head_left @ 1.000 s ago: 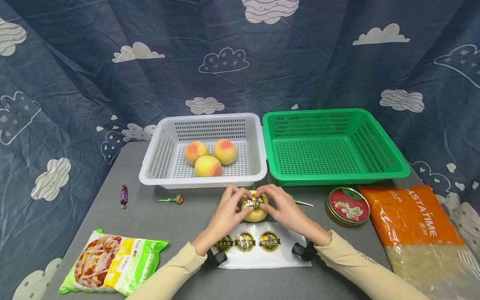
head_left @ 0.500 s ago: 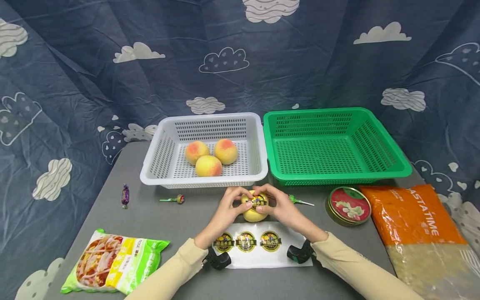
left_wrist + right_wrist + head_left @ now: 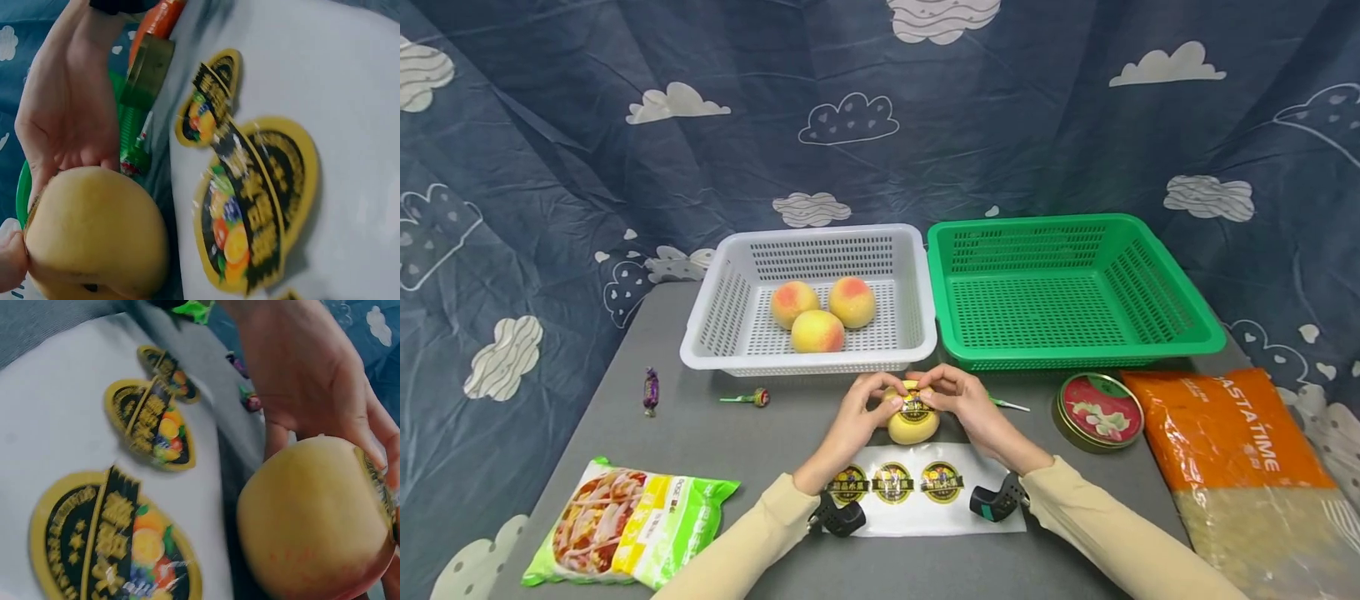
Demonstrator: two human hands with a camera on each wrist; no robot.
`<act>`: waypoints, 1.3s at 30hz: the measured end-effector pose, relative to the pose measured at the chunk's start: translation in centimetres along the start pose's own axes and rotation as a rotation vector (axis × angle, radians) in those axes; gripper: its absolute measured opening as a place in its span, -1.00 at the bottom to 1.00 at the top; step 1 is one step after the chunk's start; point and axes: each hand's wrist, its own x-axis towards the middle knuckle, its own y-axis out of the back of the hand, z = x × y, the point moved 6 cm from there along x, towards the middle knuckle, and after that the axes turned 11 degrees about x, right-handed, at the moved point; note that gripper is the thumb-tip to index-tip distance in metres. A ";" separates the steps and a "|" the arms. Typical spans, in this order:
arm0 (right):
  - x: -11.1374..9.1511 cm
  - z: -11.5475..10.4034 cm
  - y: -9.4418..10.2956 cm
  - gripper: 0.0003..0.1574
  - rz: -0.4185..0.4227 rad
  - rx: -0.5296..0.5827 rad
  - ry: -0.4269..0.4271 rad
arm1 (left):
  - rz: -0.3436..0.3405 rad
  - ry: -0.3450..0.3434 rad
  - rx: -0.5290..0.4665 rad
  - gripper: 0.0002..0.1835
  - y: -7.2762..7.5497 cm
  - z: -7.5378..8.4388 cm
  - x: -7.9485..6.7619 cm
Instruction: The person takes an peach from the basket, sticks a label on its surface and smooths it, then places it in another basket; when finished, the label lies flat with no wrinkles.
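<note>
A yellow peach (image 3: pixel 913 429) sits on the grey table at the centre, in front of the two baskets. On its top lies a black-and-gold round sticker (image 3: pixel 915 408), its banner across the middle. My left hand (image 3: pixel 859 415) holds the peach from the left, thumb on the sticker's left edge. From the right, my right hand (image 3: pixel 966 408) grips it with curled fingers, thumb on the sticker's right edge. The right wrist view shows the sticker (image 3: pixel 377 487) along the peach's side. A white sticker sheet (image 3: pixel 917 521) with three similar stickers lies just in front.
A white basket (image 3: pixel 700 363) with three peaches stands behind, beside a green basket (image 3: pixel 1075 353). Left are a purple wrapped candy (image 3: pixel 651 392), a lollipop (image 3: pixel 760 397) and a green food bag (image 3: pixel 632 525). Right are a round tin (image 3: pixel 1101 412) and an orange pasta bag (image 3: pixel 1232 433).
Both thumbs have moved up the peach from its front to the sticker's sides, baring more of the peach's front. The sticker shows more fully. The baskets and sheet stay put.
</note>
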 end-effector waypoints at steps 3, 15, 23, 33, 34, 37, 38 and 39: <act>0.2 0.2 0.2 -0.85 0.002 0.063 -0.033 | -0.013 -0.046 0.099 -0.82 -0.4 -1.0 0.1; -0.5 -0.4 -0.3 -0.45 -0.061 -0.190 0.020 | -0.094 -0.147 0.201 -0.71 -0.4 -1.0 0.2; -0.9 -0.4 -1.2 -0.26 -0.025 -0.367 0.047 | -0.166 -0.144 0.154 -0.69 -0.2 -1.1 0.5; -0.3 0.4 0.8 -0.46 -0.144 0.008 -0.051 | -0.126 -0.090 0.130 -0.59 -0.4 -1.3 0.7; -0.2 0.5 0.9 -0.47 -0.146 0.021 -0.055 | -0.124 -0.085 0.124 -0.58 -0.3 -1.3 0.7; 0.0 0.5 1.2 -0.48 -0.142 0.036 -0.066 | -0.122 -0.062 0.099 -0.60 -0.3 -1.1 0.8; 0.0 0.6 1.3 -0.48 -0.143 0.032 -0.069 | -0.123 -0.051 0.088 -0.60 -0.3 -1.1 0.8; 0.1 0.5 1.3 -0.49 -0.143 0.023 -0.072 | -0.123 -0.040 0.074 -0.60 -0.3 -1.2 0.8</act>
